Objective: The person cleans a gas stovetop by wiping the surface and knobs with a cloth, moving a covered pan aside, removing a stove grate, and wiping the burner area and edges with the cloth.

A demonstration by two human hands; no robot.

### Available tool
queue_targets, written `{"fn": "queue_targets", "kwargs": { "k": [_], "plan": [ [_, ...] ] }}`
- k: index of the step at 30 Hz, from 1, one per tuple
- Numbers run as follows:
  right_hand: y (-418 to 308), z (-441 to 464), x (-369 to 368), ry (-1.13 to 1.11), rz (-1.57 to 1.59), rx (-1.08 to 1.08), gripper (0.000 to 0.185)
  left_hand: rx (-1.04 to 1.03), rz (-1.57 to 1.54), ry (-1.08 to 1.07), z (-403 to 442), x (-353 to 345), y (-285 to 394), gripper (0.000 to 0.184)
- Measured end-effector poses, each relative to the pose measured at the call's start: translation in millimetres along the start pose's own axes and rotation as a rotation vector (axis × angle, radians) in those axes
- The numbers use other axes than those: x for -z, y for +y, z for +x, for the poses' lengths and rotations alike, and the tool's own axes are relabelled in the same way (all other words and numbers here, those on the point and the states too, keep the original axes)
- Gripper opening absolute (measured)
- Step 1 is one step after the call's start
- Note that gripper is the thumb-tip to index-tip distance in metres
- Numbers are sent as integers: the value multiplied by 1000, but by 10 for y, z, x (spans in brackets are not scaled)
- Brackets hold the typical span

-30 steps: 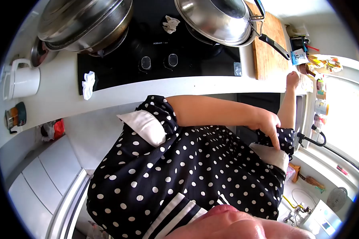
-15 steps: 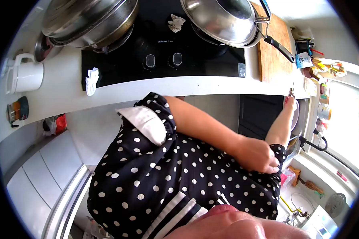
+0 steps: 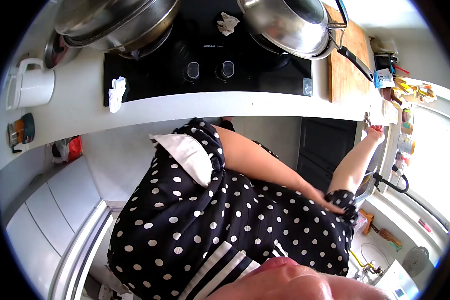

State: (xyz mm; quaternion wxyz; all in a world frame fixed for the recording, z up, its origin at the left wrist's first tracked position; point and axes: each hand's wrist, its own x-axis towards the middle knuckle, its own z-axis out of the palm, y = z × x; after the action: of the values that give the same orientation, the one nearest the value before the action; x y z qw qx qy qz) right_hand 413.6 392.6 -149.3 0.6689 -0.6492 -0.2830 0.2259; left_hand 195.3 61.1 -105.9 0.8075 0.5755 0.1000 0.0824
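Note:
Across my body, my left hand (image 3: 330, 202) is at the rolled cuff of my right sleeve (image 3: 343, 199), its fingers blurred and pressed together on the black polka-dot cloth. My right hand (image 3: 376, 134) is held out past the counter's front edge at the right, fingers curled, red nails showing. A small shiny item (image 3: 367, 120) touches its fingertips; I cannot make out what it is. The wooden cutting board (image 3: 349, 65) lies on the counter beyond that hand.
A black cooktop (image 3: 160, 75) carries a lidded steel pot (image 3: 120, 35) and a covered pan (image 3: 295, 30) with its handle pointing right. Crumpled tissues (image 3: 117, 95), a white mug (image 3: 37, 89) and a jar (image 3: 22, 131) are at left. A black faucet (image 3: 395, 185) is at right.
My left hand has moved down and toward me with the right sleeve, whose white cuff no longer shows. My right hand has shifted lower, and the shiny item now shows at its fingers.

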Motion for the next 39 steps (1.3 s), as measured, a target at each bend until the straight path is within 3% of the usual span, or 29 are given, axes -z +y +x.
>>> {"fn": "queue_targets", "kwargs": {
  "k": [3, 5, 6, 7, 8, 9, 10, 11, 14, 17, 20, 23, 26, 29, 33, 34, 36, 38, 39],
  "plan": [
    [-342, -977, -266, -25, 1, 486, 23, 73, 584, -290, -476, -47, 118, 75],
    [-403, -2058, -257, -310, -267, 819, 25, 62, 703, -298, -930, 137, 208, 70],
    [-369, -2606, -283, -567, -246, 929, 23, 35, 711, -228, -1168, 233, 223, 67],
    [-153, -3070, -298, -831, -183, 685, 22, 6, 698, -122, -1445, 309, 213, 65],
    [54, -3407, -428, -1243, -94, 716, 25, -73, 656, 24, -1732, 351, 173, 60],
    [-201, -3969, -577, -1477, -389, 501, 27, -156, 615, 166, -2019, 395, 135, 54],
    [-214, -4339, -793, -1619, -293, 517, 29, -214, 522, 343, -2235, 386, 1, 51],
    [-17, -4494, -1083, -1637, -206, 851, 27, -271, 427, 521, -2420, 348, -115, 47],
    [244, -4858, -1856, -1624, -280, 1025, 33, -193, 237, 775, -2904, 193, -397, 48],
    [797, -4895, -2520, -1544, -336, 1375, 48, -68, 31, 980, -3164, -14, -814, 44],
    [1052, -4820, -2698, -1662, -220, 1397, 51, -83, -156, 1126, -3326, -181, -1132, 44],
    [865, -5002, -2648, -1579, -349, 1447, 35, -161, -304, 1215, -3407, -267, -1327, 42],
    [1219, -4946, -3335, -1340, -520, 1607, 31, -245, -402, 1291, -3436, -221, -1388, 37],
    [1394, -5033, -3601, -1180, -615, 1590, 34, -260, -432, 1398, -3474, -199, -1439, 33],
    [1168, -5303, -2844, -990, -681, 1852, 47, -235, -607, 1444, -3582, -281, -1466, 31],
    [1137, -5322, -2980, -1159, -892, 1672, 58, -216, -612, 1449, -3610, -278, -1461, 31],
    [763, -5452, -3317, -1247, -1186, 1291, 45, -166, -620, 1450, -3669, -277, -1453, 30],
    [1081, -5318, -3785, -1092, -1291, 1019, 51, -188, -613, 1496, -3634, -285, -1545, 29],
    [1483, -5131, -4024, -913, -1263, 948, 60, -201, -608, 1523, -3620, -290, -1577, 28]
  ]
}}
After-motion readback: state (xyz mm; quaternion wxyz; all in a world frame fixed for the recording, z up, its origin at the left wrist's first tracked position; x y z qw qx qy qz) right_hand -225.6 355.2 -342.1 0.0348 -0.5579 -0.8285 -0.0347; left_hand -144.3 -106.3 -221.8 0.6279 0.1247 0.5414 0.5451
